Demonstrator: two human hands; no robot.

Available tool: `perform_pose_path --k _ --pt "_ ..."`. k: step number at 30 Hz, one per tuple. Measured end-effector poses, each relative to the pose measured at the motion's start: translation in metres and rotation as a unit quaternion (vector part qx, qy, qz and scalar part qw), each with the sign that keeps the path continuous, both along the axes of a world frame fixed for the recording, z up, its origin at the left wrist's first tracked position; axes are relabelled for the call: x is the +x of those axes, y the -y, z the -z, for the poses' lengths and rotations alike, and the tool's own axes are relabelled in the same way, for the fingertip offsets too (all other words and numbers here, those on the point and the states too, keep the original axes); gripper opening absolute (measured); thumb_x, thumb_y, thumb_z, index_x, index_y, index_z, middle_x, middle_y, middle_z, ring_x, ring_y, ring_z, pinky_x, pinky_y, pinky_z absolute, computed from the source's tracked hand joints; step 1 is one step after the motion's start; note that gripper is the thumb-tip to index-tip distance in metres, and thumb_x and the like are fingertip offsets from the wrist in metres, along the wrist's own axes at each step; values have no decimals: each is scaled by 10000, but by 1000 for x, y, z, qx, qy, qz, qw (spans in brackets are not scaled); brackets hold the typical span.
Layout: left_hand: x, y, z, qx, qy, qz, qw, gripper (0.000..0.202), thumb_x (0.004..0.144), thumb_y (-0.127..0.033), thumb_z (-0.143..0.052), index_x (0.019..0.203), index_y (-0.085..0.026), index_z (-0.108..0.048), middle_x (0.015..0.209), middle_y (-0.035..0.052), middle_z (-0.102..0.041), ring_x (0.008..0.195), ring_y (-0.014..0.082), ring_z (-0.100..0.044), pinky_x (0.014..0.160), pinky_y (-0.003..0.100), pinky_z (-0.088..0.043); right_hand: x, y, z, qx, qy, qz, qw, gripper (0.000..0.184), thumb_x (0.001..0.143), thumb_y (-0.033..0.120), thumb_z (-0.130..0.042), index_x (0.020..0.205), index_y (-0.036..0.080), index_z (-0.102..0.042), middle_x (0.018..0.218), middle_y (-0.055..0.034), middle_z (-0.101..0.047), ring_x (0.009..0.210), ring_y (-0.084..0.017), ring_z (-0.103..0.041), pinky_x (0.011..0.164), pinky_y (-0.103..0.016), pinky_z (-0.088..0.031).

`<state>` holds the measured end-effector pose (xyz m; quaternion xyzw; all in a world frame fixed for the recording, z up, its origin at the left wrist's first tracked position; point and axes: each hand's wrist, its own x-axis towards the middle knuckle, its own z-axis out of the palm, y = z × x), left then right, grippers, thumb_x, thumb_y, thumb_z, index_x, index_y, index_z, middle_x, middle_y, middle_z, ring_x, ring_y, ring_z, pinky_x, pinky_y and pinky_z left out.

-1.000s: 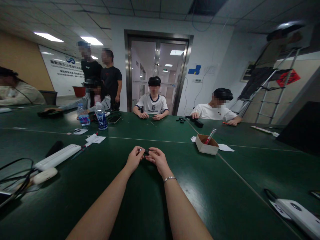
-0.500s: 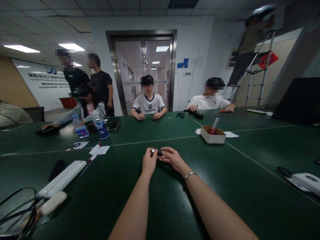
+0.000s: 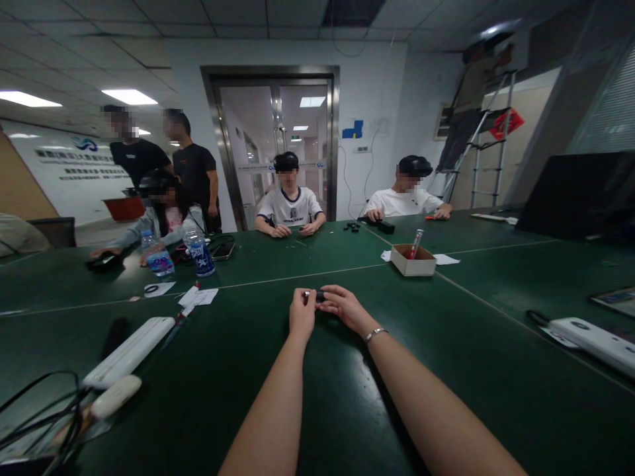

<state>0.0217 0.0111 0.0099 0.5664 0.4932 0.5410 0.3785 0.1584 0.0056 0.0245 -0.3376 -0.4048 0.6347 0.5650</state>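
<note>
My left hand and my right hand meet above the dark green table, fingers curled. Between their fingertips they pinch a small black part with a bit of silver metal at its left end. What the part is cannot be made out. A thin bracelet circles my right wrist. Both forearms stretch out from the bottom of the view.
A small cardboard box with a red-tipped tube stands to the right beyond my hands. Two water bottles, papers, a white power strip and cables lie to the left. Several people sit across the table; one stands on a ladder.
The view has swung left and tipped slightly up, so my hands sit more to the right. They stay pinched together on the same small part.
</note>
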Motion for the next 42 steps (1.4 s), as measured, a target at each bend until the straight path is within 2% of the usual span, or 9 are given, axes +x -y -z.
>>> perform_pose_path --k 8,13,17,23,28,32,36,39,42 --pt "-3 -12 12 16 20 7 1000 271 820 -459 -508 879 -195 -515 622 -27 -560 571 118 -558 541 219 -427 2 -5 1 -3 -10 -27 1000 161 772 87 -669 914 125 -604 750 -45 -667 627 -157 -686 654 -252 -586" --pt "-5 -8 7 14 23 3 1000 270 806 -439 -533 874 -178 -531 635 -15 -575 557 110 -544 519 211 -410 1 -9 3 -1 -1 -42 999 142 785 70 -647 906 129 -600 747 -39 -660 621 -156 -682 665 -270 -588" --pt "-4 -5 1 11 56 -9 998 325 747 -457 -609 851 -153 -557 630 -5 -579 549 106 -540 502 205 -395 2 -12 6 14 -3 -44 999 219 777 81 -655 974 146 -587 785 -38 -660 638 -171 -688 655 -291 -590" --pt "-6 -9 6 26 68 -15 997 388 687 -506 -660 796 -144 -572 599 -7 -572 533 100 -531 515 210 -397 2 -11 9 34 1 -48 998 223 762 84 -666 972 142 -617 809 -46 -667 621 -156 -679 637 -270 -583" --pt "-8 -11 10 23 8 -26 999 358 738 -509 -597 792 -156 -566 634 0 -596 557 110 -539 544 224 -399 -2 -12 13 48 34 -41 997 216 711 61 -702 912 124 -654 761 -36 -667 617 -133 -661 604 -223 -567" --pt "-6 -7 5 8 -94 -61 994 320 793 -482 -538 753 -165 -557 644 13 -609 601 131 -557 588 240 -395 -11 -11 18 91 124 45 987 253 657 22 -719 879 128 -661 653 10 -641 538 -100 -617 520 -179 -522" --pt "-1 -1 -3 -27 -159 -99 982 379 837 -528 -446 716 -181 -539 684 27 -627 631 154 -564 601 257 -378 -21 -10 18 98 193 111 970 191 703 41 -691 873 122 -655 570 34 -610 460 -81 -567 457 -161 -484" --pt "3 5 -7 -32 -184 -123 975 444 858 -571 -366 731 -191 -557 706 39 -635 661 176 -569 608 270 -372 -23 -7 12 81 179 109 974 107 761 102 -681 863 112 -648 568 10 -618 461 -90 -571 440 -161 -478" --pt "6 13 -10 -21 -199 -97 975 526 879 -592 -263 780 -202 -601 743 51 -644 682 188 -573 605 276 -370 -18 -3 5 70 154 56 984 73 801 171 -676 808 107 -642 557 -17 -620 458 -100 -575 422 -158 -474"
